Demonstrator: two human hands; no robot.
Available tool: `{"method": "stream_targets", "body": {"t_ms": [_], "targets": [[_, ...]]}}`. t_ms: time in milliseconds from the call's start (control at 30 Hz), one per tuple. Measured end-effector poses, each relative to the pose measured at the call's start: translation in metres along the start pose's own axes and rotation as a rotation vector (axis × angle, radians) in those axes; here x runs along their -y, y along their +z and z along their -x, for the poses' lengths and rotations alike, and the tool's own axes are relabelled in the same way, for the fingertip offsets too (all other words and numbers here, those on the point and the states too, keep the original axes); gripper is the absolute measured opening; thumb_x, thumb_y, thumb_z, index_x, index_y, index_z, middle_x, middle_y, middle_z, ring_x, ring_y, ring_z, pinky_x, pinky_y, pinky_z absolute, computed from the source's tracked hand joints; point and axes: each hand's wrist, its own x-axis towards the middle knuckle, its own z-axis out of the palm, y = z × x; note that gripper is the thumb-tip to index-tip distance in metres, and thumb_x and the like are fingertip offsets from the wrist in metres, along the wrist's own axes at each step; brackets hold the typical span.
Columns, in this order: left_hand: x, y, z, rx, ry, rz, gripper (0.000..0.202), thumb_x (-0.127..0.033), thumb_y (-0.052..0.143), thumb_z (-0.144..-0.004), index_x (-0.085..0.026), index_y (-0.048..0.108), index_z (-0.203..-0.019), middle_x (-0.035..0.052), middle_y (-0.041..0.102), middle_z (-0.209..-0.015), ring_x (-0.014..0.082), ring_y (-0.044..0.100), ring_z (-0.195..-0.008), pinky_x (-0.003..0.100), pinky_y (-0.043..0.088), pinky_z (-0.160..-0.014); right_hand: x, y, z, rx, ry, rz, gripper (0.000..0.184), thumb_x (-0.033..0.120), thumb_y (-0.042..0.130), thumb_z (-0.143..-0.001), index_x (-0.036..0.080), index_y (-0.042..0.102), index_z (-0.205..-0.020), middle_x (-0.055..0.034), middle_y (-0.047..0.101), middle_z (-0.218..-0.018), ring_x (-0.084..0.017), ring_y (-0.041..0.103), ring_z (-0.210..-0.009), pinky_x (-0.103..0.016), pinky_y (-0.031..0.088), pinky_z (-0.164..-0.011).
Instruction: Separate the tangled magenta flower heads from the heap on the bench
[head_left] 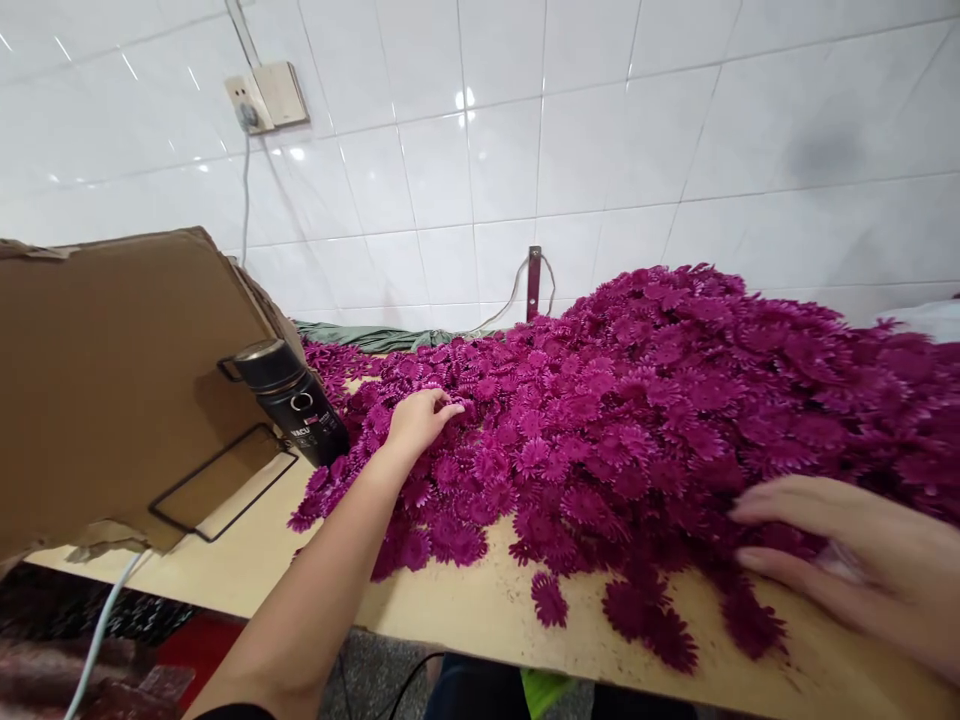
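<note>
A big heap of magenta fabric flower heads [645, 400] covers the wooden table [480, 610], piled highest at the right against the tiled wall. My left hand [421, 418] reaches far forward and rests on the flowers at the heap's left part, fingers curled and pinching at a flower. My right hand [855, 560] lies at the near right edge of the heap, fingers stretched out flat and touching the flowers. A few loose flower heads [550, 598] lie near the table's front edge.
A black insulated flask [294, 402] stands left of the heap beside a large cardboard box [112, 380] with a black wire frame [217, 485]. A wall socket with a cord [247, 105] is above. Green cloth [375, 338] lies at the back.
</note>
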Motion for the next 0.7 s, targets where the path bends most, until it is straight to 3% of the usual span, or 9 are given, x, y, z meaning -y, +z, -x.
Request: {"method": "stream_targets", "body": {"t_ms": [33,133,233,400,467,533,633,700], "targets": [[0.0,0.0,0.0,-0.01,-0.012,0.03,0.025,-0.044,0.053,-0.076,-0.021,0.065,-0.077,0.0035,0.069,-0.077,0.0196,0.06,-0.072,0.026,0.039,-0.064,0.026,0.001,-0.017,0.083,-0.058,-0.077,0.028,0.054,0.055,-0.072,0.03,0.068,-0.08,-0.0078,0.068,-0.087,-0.023,0.063,-0.082,-0.038,0.051,-0.077],[-0.001,-0.004,0.0,-0.044,-0.03,0.124,0.024,-0.041,0.05,-0.078,-0.021,0.062,-0.074,0.0022,0.066,-0.072,0.0183,0.058,-0.07,0.026,0.039,-0.063,0.089,0.012,-0.058,0.148,-0.084,-0.257,0.027,0.046,0.054,-0.077,0.024,0.066,-0.086,-0.0074,0.067,-0.089,-0.023,0.062,-0.086,-0.039,0.05,-0.079],[-0.009,-0.008,0.007,-0.07,-0.017,0.229,0.021,-0.033,0.045,-0.08,-0.019,0.057,-0.071,0.0008,0.061,-0.067,0.016,0.054,-0.066,0.026,0.039,-0.064,0.124,0.028,-0.082,0.214,0.052,-0.459,0.029,0.039,0.056,-0.076,0.02,0.063,-0.096,-0.0081,0.066,-0.092,-0.02,0.062,-0.08,-0.035,0.051,-0.073],[-0.043,-0.002,0.047,0.036,0.091,0.45,0.025,-0.035,0.041,-0.079,-0.019,0.045,-0.061,-0.0047,0.046,-0.054,0.0105,0.044,-0.053,0.021,0.037,-0.053,0.144,0.062,-0.101,0.185,0.27,-0.761,0.045,0.034,0.062,-0.072,0.014,0.055,-0.111,-0.0119,0.064,-0.101,-0.017,0.062,-0.082,-0.032,0.051,-0.073],[-0.058,0.007,0.065,0.083,0.126,0.651,0.027,-0.036,0.041,-0.079,-0.019,0.041,-0.058,-0.0052,0.04,-0.053,0.0097,0.04,-0.052,0.021,0.035,-0.052,0.148,0.075,-0.101,0.169,0.263,-0.845,0.033,0.03,0.06,-0.073,0.013,0.059,-0.102,-0.0099,0.066,-0.094,-0.016,0.062,-0.079,-0.03,0.051,-0.072],[-0.07,0.016,0.078,0.065,0.131,0.702,0.029,-0.036,0.04,-0.079,-0.019,0.037,-0.056,-0.0052,0.037,-0.052,0.0095,0.038,-0.052,0.021,0.032,-0.051,0.15,0.085,-0.096,0.159,0.233,-0.882,0.019,0.024,0.054,-0.076,0.014,0.063,-0.09,-0.0059,0.067,-0.08,-0.015,0.061,-0.072,-0.029,0.05,-0.067],[-0.081,0.023,0.088,0.067,0.161,0.618,0.033,-0.037,0.035,-0.083,-0.019,0.034,-0.055,-0.0045,0.037,-0.053,0.0103,0.038,-0.053,0.022,0.031,-0.052,0.147,0.085,-0.083,0.141,0.206,-0.778,0.013,0.018,0.051,-0.076,0.017,0.063,-0.078,-0.002,0.066,-0.069,-0.015,0.059,-0.065,-0.029,0.048,-0.064],[-0.085,0.022,0.092,0.094,0.213,0.547,0.035,-0.037,0.031,-0.086,-0.019,0.039,-0.057,-0.0033,0.042,-0.055,0.0115,0.043,-0.055,0.022,0.033,-0.054,0.137,0.069,-0.075,0.105,0.2,-0.635,0.014,0.018,0.05,-0.076,0.018,0.064,-0.077,-0.0027,0.068,-0.073,-0.017,0.061,-0.069,-0.03,0.048,-0.068]]}}
